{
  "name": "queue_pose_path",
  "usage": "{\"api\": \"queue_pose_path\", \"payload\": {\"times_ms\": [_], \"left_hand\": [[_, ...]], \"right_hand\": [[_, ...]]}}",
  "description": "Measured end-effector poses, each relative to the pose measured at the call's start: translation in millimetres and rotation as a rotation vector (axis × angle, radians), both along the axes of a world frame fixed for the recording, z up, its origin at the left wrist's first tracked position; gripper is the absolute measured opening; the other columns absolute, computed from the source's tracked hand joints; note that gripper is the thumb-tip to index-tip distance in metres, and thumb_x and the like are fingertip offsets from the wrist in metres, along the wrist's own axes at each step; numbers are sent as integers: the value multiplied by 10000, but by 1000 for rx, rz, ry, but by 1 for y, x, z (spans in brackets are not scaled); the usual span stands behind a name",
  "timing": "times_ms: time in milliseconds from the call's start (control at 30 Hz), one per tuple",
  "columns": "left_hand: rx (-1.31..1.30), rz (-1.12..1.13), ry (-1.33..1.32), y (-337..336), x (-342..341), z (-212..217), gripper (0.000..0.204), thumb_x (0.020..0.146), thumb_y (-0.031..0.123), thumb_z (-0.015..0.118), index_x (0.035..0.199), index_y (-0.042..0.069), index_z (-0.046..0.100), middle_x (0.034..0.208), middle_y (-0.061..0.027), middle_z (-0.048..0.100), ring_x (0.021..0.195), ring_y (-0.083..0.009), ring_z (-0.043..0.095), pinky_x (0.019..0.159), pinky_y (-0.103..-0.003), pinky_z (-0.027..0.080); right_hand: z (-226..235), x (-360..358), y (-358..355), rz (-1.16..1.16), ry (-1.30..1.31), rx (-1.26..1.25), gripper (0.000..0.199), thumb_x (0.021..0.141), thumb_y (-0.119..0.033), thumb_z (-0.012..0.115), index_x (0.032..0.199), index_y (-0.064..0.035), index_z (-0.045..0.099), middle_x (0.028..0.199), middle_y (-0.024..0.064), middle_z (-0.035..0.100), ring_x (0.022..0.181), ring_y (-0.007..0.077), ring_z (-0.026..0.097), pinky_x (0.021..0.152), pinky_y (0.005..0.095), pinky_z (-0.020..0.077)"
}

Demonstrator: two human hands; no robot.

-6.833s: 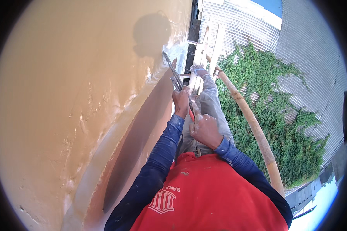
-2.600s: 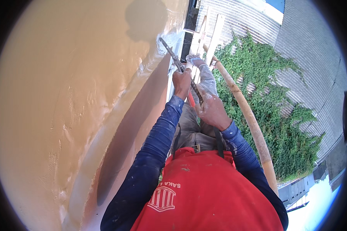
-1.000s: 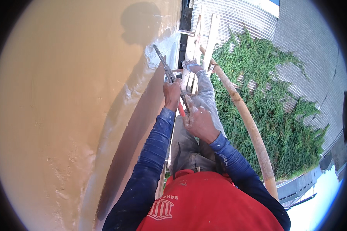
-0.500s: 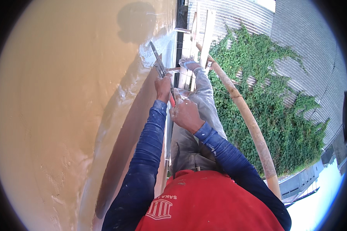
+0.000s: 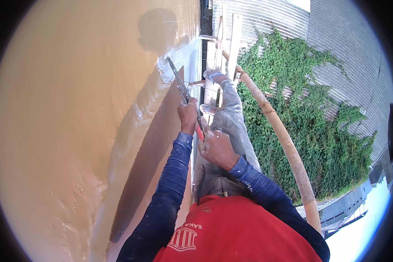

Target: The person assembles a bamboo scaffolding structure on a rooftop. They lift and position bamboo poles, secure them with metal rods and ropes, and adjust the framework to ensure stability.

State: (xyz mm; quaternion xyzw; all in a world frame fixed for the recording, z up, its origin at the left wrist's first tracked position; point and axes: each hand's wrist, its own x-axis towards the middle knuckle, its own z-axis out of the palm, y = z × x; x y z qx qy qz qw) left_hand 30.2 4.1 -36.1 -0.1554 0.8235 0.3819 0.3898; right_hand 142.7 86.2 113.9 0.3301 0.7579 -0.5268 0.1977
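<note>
A long, narrow metal plastering blade [image 5: 181, 84], smeared with grey-white plaster, slants up and to the left toward the tan wall. Its far tip is at a wet, whitish patch of plaster [image 5: 163, 69], and a red part shows at the near end. My left hand [image 5: 187, 116] is closed round the blade's middle stretch. Lower and to the right, my right hand [image 5: 219, 147] grips the near end by the red part, its index finger pointing along the tool. Both hands are spotted with plaster. The side of the blade facing the wall is partly hidden.
The tan wall [image 5: 74, 109] fills the left, with shadows across it. My feet stand on narrow planks [image 5: 210, 56] beside it. A bamboo pole [image 5: 277, 126] curves along the right, tied with wire. Beyond are green vines [image 5: 301, 144] and a corrugated metal roof [image 5: 349, 39].
Both hands and the plastering blade have come slightly nearer to me. The blade's tip has slid a little down the whitish patch. More of my nearer foot shows.
</note>
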Motion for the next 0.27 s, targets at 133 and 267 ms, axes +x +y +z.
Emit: {"api": "queue_pose_path", "payload": {"times_ms": [133, 267], "left_hand": [[-21, -34, -105, 6, 1, 63, 233, 849, 212, 685, 710, 45, 601, 704, -16, 558, 644, -130, 505, 622, -343, 424], [2, 7, -123, 9, -18, 36, 296, 879, 283, 711, 715, 54, 618, 678, -5, 577, 624, -105, 516, 623, -295, 421]], "right_hand": [[39, 10, 3, 12, 4, -23, 802, 813, -188, 653, 1500, 64, 325, 696, 190, 659, 641, 383, 672, 602, 481, 542], [20, -12, 1, 44, -2, -18, 827, 807, -211, 673, 1494, 95, 329, 821, 215, 675, 665, 352, 689, 601, 439, 558]]}}
